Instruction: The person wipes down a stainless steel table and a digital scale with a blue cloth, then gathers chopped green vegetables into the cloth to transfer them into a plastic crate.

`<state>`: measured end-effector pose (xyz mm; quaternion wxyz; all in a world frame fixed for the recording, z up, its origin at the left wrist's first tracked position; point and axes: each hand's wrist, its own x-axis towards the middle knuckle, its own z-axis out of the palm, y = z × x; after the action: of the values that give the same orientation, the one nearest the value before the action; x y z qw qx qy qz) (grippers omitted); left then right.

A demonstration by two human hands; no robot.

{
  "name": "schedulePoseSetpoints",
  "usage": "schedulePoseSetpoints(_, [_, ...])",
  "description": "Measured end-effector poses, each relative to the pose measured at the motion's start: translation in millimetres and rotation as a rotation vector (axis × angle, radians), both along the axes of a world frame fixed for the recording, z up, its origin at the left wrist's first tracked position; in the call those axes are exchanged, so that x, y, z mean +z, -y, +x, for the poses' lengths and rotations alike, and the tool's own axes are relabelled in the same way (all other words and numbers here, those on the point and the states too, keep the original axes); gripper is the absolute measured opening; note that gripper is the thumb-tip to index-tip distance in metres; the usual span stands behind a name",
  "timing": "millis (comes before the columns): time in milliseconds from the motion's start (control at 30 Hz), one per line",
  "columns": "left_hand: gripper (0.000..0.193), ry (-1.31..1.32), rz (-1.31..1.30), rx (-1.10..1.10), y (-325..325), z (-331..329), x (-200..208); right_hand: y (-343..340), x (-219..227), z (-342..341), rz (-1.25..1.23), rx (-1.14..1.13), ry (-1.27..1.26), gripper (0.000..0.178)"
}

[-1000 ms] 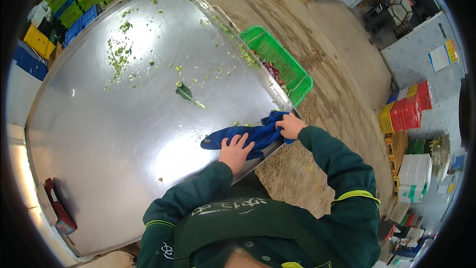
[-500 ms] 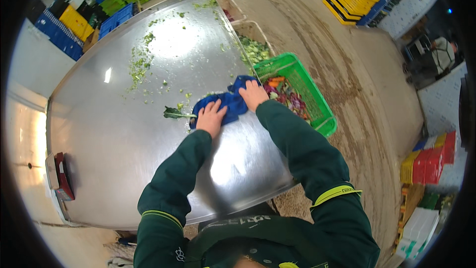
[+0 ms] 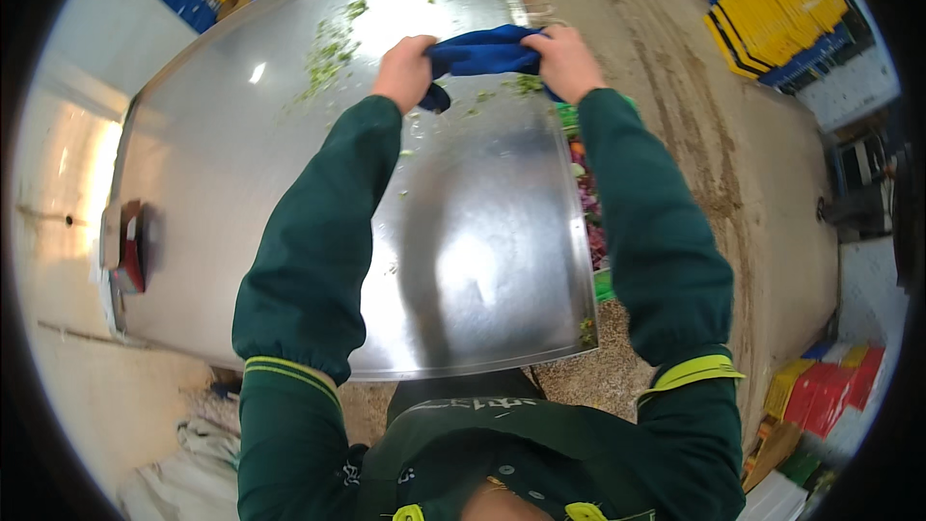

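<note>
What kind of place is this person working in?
Probably a vegetable-processing or produce-packing area. A large stainless steel table is strewn with green vegetable scraps, stacked yellow and blue plastic crates stand on the rough concrete floor, and both hands wipe with a blue cloth.

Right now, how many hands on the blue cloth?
2: left hand grips its left end, right hand its right end, cloth stretched between them over the steel table. None hidden.
</note>
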<state>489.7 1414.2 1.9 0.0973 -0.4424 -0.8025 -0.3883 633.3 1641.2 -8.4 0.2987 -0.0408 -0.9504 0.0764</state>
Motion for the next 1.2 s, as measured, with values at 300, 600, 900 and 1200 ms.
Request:
schedulePoseSetpoints(300, [0.023, 0.164, -0.224, -0.247, 167.5, 48.8, 104.3, 135.6, 103.9, 91.2, -0.294, 0.355, 0.236, 0.035])
schedulePoseSetpoints(600, [0.03, 0.242, -0.509, -0.143, 408.6, 48.1, 98.2, 368.0, 59.7, 78.2, -0.347, 0.665, 0.498, 0.029])
schedulePoseSetpoints(900, [0.035, 0.43, -0.764, 0.093, 584.6, 83.7, -68.7, 523.3, -62.3, 107.1, -0.017, 0.674, 0.647, 0.051])
schedulePoseSetpoints(1200, [0.081, 0.28, -0.93, 0.241, 508.1, 124.1, -90.0, 473.0, -83.0, 135.4, -0.125, 0.441, 0.573, 0.037])
